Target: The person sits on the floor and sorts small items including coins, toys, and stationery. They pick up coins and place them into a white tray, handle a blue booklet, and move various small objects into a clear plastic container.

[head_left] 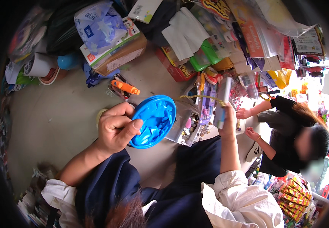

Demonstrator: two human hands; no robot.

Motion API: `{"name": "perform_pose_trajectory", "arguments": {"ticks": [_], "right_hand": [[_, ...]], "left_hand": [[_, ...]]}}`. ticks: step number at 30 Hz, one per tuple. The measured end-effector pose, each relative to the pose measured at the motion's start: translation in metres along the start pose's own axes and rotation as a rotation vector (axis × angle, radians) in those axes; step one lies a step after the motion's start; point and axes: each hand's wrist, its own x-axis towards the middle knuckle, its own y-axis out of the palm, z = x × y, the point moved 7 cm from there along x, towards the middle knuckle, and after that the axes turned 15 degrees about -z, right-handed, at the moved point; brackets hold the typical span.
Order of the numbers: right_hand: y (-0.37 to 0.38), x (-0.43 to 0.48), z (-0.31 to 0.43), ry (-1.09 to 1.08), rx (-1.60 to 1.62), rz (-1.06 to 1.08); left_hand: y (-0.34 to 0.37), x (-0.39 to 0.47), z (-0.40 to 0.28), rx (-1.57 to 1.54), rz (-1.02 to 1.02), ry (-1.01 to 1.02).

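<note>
My left hand (pixel 113 126) pinches the rim of a round blue plastic piece (pixel 154 122), tilted towards me, with crumpled blue film inside it. Over on the right, my right hand (pixel 228 119) grips a slim white flat object (pixel 223 99), whose exact kind I cannot tell. A yellow twisted cord (pixel 201 97) runs leftward from that hand. Below and between my hands stands a clear plastic box (pixel 185 134) with coins in it. Beyond the blue piece, an orange plastic toy or whistle (pixel 125 87) lies on a small clear packet.
A cardboard box (pixel 124 57) carries a pack of tissues (pixel 100 28). Packaged goods (pixel 207 54) crowd the far right, near scissors (pixel 267 94). At right a person (pixel 289 136) leans over the grey tabletop (pixel 50 114). A white cup (pixel 40 65) stands far left.
</note>
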Motion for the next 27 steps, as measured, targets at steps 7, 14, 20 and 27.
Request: {"name": "perform_pose_trajectory", "arguments": {"ticks": [7,14,20,27], "right_hand": [[-0.013,0.023,-0.002,-0.386,-0.363,-0.394],[0.051,0.073,0.011,-0.745,-0.870,-0.387],[0.054,0.039,0.030,-0.970,-0.739,-0.472],[0.108,-0.009,-0.070,-0.784,-0.821,0.238]], "left_hand": [[0.010,0.002,0.000,0.017,0.028,0.012],[0.013,0.003,0.000,0.029,0.033,0.001],[0.007,0.003,0.004,0.045,0.008,-0.010],[0.008,0.005,0.006,0.049,-0.001,-0.020]]}}
